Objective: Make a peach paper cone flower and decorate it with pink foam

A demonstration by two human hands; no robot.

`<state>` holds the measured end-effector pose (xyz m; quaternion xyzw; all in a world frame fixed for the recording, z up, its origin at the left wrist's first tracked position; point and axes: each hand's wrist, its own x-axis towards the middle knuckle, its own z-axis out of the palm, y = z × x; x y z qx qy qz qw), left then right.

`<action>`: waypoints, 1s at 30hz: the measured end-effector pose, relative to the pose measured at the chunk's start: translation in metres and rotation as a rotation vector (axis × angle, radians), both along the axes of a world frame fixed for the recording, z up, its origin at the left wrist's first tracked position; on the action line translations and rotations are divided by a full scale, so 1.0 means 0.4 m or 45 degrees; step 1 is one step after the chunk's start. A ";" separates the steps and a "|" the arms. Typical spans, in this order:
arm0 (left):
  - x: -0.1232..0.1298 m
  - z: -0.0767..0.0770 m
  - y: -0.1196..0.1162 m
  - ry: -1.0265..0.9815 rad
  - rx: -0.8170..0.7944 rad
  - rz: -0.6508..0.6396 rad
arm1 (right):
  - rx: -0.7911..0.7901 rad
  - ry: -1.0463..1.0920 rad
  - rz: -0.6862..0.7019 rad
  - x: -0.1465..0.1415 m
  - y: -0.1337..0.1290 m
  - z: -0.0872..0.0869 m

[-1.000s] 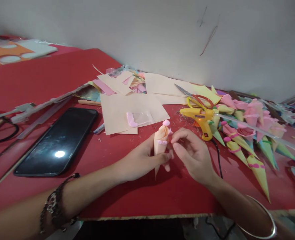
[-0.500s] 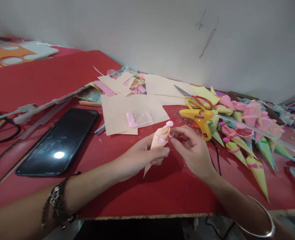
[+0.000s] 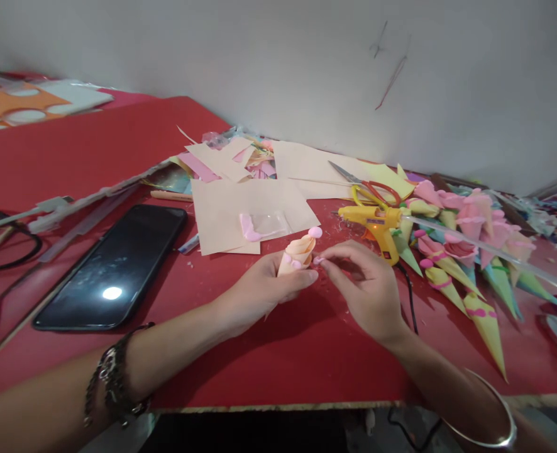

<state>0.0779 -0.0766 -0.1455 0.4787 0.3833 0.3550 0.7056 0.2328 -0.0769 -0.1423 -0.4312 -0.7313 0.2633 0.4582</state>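
Observation:
My left hand point(image 3: 254, 286) is closed around a peach paper cone flower point(image 3: 298, 253), with its rolled top towards the right. A round pink ball of clay point(image 3: 315, 232) sits on the cone's upper tip, and more pink clay is stuck on its front. Close to the cone's right side, my right hand point(image 3: 366, 286) pinches a small pink piece of clay point(image 3: 320, 260) between thumb and forefinger. Behind the hands, a clear packet with pink clay point(image 3: 249, 228) lies on a sheet of peach paper point(image 3: 217, 217).
A yellow glue gun point(image 3: 373, 220) with a long glue stick lies right, beside scissors point(image 3: 349, 173). Several finished paper cones point(image 3: 486, 321) are piled at far right. A black phone point(image 3: 113, 270) lies left on the red table point(image 3: 278, 371). Paper scraps point(image 3: 222, 157) lie near the wall.
My left hand has tipped the cone and shifted it slightly left and down. My right hand still pinches the pink piece, now seen a little farther out between the fingertips.

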 end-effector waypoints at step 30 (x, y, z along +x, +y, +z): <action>0.005 0.006 -0.001 -0.164 -0.128 -0.004 | -0.154 0.431 -0.071 0.007 -0.007 0.005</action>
